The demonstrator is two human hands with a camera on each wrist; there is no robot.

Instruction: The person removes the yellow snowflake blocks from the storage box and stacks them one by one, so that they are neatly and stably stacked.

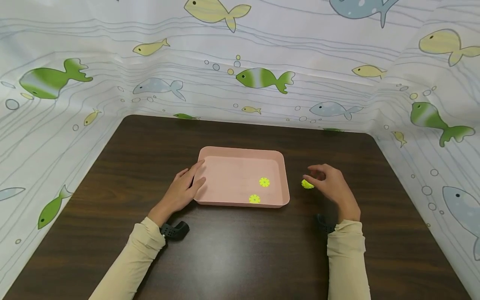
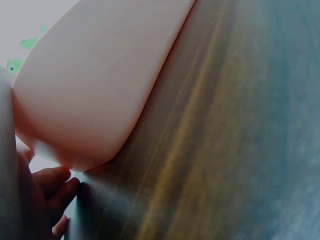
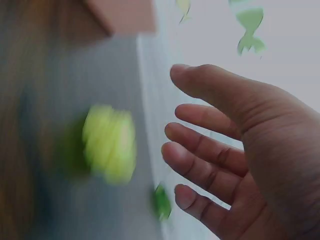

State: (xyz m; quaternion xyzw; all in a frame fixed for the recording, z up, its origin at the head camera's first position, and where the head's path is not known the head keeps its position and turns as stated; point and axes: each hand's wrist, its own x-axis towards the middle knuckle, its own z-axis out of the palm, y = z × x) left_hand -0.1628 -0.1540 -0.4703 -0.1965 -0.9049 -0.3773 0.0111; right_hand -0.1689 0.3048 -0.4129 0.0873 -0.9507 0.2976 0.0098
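Observation:
A pink tray [image 1: 232,175] lies on the dark table with two flat yellow-green round pieces in it, one [image 1: 264,182] right of its middle and another [image 1: 254,199] by its near wall. My left hand [image 1: 179,192] rests on the tray's left edge, fingers spread; in the left wrist view the tray's side [image 2: 95,85] is close to the fingers. Right of the tray, my right hand [image 1: 335,189] is over a yellow-green piece [image 1: 307,184]. In the right wrist view that piece [image 3: 110,143] is blurred and apart from the relaxed fingers of my hand [image 3: 240,145], which hold nothing.
A dark wood table [image 1: 225,250] lies under everything. A white cloth with printed fish [image 1: 262,50] stands round its back and sides. Dark bands are on both wrists.

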